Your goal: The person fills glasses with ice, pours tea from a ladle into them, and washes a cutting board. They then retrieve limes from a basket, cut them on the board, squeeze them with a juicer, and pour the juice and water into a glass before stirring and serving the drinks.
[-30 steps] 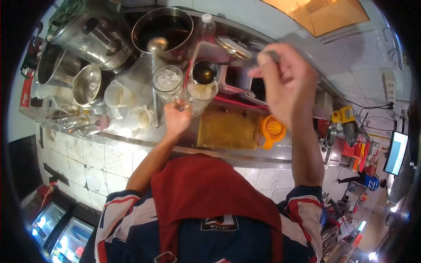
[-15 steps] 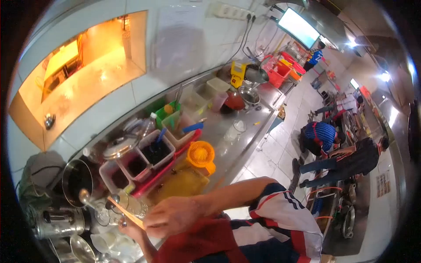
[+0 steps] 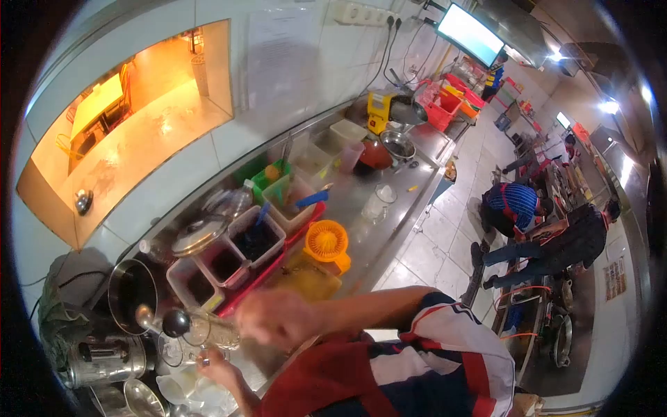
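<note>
My left hand [image 3: 221,372] is low in the view, its fingers curled at the base of a clear glass mug [image 3: 221,332]. My right hand [image 3: 272,320] hovers just right of the mug, its fingers smeared by motion. I cannot tell what, if anything, it holds. Beside the mug are a dark round-topped object [image 3: 176,323] and a ladle-like metal piece [image 3: 144,316]. Behind them stand plastic tubs of dark contents, one of them the white tub [image 3: 193,285]. An orange citrus juicer [image 3: 326,240] stands past my right hand, next to a tray of yellowish liquid [image 3: 306,278].
A metal pot [image 3: 132,295] and a steel canister [image 3: 108,361] crowd the left end. Further along the steel counter [image 3: 361,236] are a glass pitcher [image 3: 379,203], a steel bowl [image 3: 397,144] and a yellow appliance [image 3: 379,111]. Several people work across the aisle, one in a blue striped shirt [image 3: 513,207].
The thin wooden stick in my right hand no longer shows, and that hand is now blurred by motion. My left hand stays low by the glass mug. The whole view has shifted slightly.
</note>
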`<state>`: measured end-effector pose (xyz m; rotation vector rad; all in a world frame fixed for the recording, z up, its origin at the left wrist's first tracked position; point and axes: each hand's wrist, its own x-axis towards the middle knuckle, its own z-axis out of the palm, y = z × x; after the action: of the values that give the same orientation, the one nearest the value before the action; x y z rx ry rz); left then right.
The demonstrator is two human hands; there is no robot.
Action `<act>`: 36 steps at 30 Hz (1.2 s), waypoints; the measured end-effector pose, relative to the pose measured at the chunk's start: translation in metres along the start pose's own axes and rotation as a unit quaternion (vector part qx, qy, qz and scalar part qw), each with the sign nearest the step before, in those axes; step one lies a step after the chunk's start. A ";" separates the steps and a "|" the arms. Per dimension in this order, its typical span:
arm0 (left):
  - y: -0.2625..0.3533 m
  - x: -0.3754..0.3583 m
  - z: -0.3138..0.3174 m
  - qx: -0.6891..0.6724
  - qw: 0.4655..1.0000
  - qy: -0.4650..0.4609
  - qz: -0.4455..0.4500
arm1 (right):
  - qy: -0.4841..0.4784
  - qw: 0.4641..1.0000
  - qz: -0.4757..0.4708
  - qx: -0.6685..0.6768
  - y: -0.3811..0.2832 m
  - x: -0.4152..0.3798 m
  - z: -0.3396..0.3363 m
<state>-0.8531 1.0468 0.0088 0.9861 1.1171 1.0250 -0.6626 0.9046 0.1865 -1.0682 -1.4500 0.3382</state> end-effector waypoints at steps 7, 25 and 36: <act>-0.039 0.007 -0.028 0.224 0.972 0.043 0.059 | 0.108 0.980 0.087 -0.144 0.076 0.053 0.015; 0.007 -0.001 -0.003 0.187 0.975 -0.075 0.092 | -0.038 0.978 0.124 -0.163 0.194 0.060 0.038; -0.006 -0.006 0.015 0.180 0.980 -0.040 0.076 | 0.228 0.935 0.272 -0.008 0.140 0.082 -0.008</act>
<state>-0.8379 1.0377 0.0067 1.4082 1.1975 0.9100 -0.5852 1.0382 0.1353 -1.4465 -0.7291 0.4343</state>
